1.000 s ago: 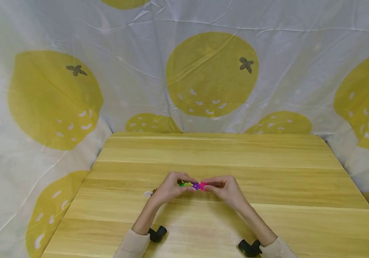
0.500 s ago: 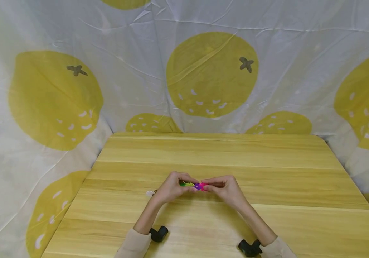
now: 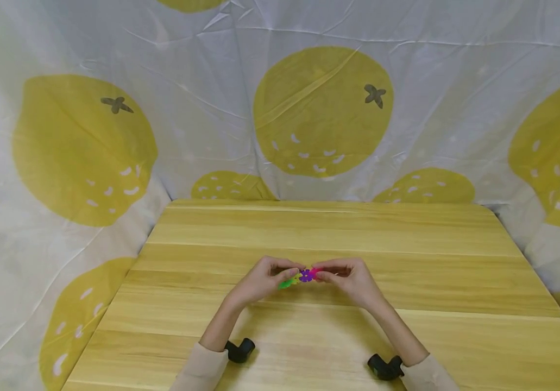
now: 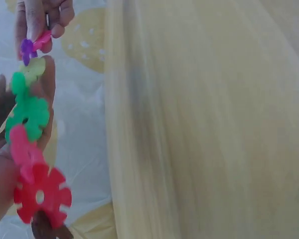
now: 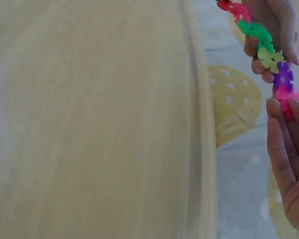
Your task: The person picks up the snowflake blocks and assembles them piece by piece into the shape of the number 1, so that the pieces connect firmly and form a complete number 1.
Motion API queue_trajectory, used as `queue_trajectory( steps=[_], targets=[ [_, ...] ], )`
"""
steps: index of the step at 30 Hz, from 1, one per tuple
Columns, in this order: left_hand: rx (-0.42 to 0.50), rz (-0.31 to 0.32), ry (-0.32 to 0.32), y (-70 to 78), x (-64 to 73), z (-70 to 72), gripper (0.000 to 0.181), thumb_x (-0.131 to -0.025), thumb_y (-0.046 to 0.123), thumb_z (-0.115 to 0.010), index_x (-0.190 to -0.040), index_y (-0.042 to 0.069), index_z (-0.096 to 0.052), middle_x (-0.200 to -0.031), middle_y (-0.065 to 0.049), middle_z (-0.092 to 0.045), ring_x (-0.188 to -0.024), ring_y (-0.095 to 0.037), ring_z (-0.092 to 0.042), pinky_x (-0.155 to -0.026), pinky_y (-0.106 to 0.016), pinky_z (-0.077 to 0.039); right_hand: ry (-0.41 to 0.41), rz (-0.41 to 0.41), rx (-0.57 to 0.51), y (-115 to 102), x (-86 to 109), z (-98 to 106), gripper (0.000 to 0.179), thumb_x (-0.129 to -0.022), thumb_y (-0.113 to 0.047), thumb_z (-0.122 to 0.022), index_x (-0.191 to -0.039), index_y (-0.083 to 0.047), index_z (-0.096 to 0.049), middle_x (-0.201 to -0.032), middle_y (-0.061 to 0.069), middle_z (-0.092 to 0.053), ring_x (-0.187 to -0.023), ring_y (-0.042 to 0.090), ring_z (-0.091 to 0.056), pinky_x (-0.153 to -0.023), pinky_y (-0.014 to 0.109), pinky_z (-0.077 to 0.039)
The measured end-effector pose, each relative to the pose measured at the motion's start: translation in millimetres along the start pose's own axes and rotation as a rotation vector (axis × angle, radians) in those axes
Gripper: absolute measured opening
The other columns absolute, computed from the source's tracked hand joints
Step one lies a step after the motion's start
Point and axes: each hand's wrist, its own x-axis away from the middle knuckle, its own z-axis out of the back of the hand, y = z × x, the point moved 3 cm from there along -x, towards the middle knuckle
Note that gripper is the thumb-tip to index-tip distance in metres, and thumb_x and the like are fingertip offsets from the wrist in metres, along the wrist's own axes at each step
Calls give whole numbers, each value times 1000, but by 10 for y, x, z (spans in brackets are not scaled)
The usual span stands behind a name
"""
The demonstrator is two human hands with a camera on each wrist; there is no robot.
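Note:
A chain of interlocking plastic snowflake discs stretches between my hands above the table. In the head view, my left hand (image 3: pixel 260 279) pinches it around the yellow disc. My right hand (image 3: pixel 353 279) holds the pink disc (image 5: pixel 286 99) at the chain's right end between thumb and fingers. The purple disc (image 3: pixel 306 276) shows between the hands, joined to the pink one, and a green disc (image 3: pixel 287 283) hangs below my left thumb. From the left wrist, more green discs (image 4: pixel 35 114), a red disc (image 4: pixel 54 191) and a brown disc (image 4: pixel 47 228) trail under the left palm.
The wooden table (image 3: pixel 338 228) spreads under both hands. A white cloth (image 3: pixel 201 108) printed with yellow lemons hangs behind and beside it. Black wrist devices sit at the left wrist (image 3: pixel 240 351) and right wrist (image 3: pixel 384 367).
Both hands have risen slightly with the chain, and it has turned so that the green disc shows below the left thumb. The white and brown discs left of my left wrist have gone from the head view.

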Motion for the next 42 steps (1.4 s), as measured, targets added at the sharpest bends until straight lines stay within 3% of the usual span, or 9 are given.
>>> queue_trajectory(
  steps=[5, 6, 7, 13, 16, 23, 27, 32, 42],
  targets=[
    [80, 10, -57, 38, 23, 32, 34, -106, 13, -59, -137, 2, -66, -135, -15, -70, -104, -14, -71, -79, -20, -57, 2, -7, 22, -4, -11, 58, 23, -98, -13, -71, -116, 0, -77, -110, 19, -78, -96, 40, -76, -87, 47, -61],
    [84, 8, -57, 45, 22, 28, 34, -105, 11, -60, -137, 1, -66, -136, -15, -69, -117, -18, -68, -86, -20, -57, 5, -6, 24, -2, -13, 64, 25, -99, -13, -71, -118, 1, -76, -111, 19, -78, -95, 39, -77, -87, 47, -61],
    [85, 3, -55, 50, 21, 24, 34, -105, 10, -60, -137, 1, -66, -136, -16, -69, -118, -22, -68, -86, -21, -57, 11, -5, 27, -4, -12, 69, 26, -99, -13, -71, -120, 1, -75, -112, 19, -78, -95, 38, -77, -87, 46, -62],
    [113, 33, 34, 62, -1, -2, 38, -104, 7, -61, -141, 2, -62, -133, -19, -68, -121, -31, -65, -93, -22, -56, 80, 2, 9, 12, -8, 46, 40, -98, -7, -70, -137, -1, -66, -127, 23, -71, -96, 30, -77, -86, 33, -63],
    [157, 49, 84, 58, -28, -17, 42, -103, 4, -61, -145, 1, -57, -131, -21, -66, -119, -31, -66, -86, -21, -56, 126, 0, -23, 21, 5, 15, 47, -96, -2, -71, -143, -2, -61, -133, 27, -65, -96, 33, -76, -85, 32, -63],
    [233, 18, 143, 37, -102, -80, 47, -103, 3, -60, -149, -2, -51, -130, -28, -62, -116, -35, -65, -80, -19, -55, 253, -69, -21, 51, 74, -80, 42, -96, -7, -74, -136, -4, -65, -116, 21, -70, -90, 37, -76, -77, 35, -63],
    [275, 33, 190, 23, -153, -122, 48, -103, 1, -60, -150, 1, -50, -128, -26, -61, -113, -28, -65, -82, -21, -55, 252, -104, -56, 55, 100, -165, 35, -94, -8, -76, -128, -2, -70, -106, 20, -72, -84, 39, -76, -75, 39, -64],
    [363, 63, 273, 29, -206, -173, 48, -102, -1, -60, -149, 7, -54, -125, -22, -58, -105, -15, -64, -80, -25, -57, 193, -94, -41, 53, 82, -265, 32, -92, -7, -78, -123, -2, -73, -101, 21, -75, -79, 32, -76, -74, 39, -64],
    [453, 76, 328, 35, -254, -279, 43, -102, -1, -61, -144, 7, -60, -120, -16, -61, -99, -9, -63, -79, -26, -59, 212, -101, -81, 64, 60, -261, 35, -91, -4, -78, -125, 0, -72, -103, 26, -72, -77, 21, -76, -75, 41, -64]
  ],
)
